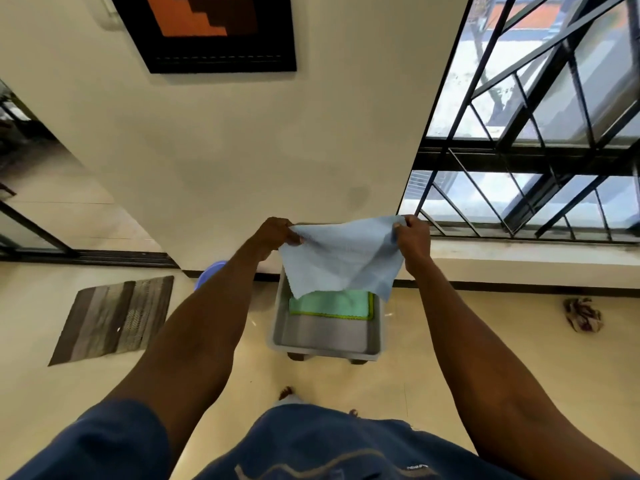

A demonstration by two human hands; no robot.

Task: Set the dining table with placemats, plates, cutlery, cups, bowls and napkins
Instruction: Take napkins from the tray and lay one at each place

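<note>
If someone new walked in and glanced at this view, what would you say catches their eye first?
First, the pale blue cloth stretched out in mid-frame, pinched at its top corners by the left hand and the right hand. Right below it on the floor stands a grey bin with a folded green cloth inside. A striped mat lies on the floor to the left, and a barred window fills the upper right.

Bright window (540,109) daylight, wide-angle distortion
</note>
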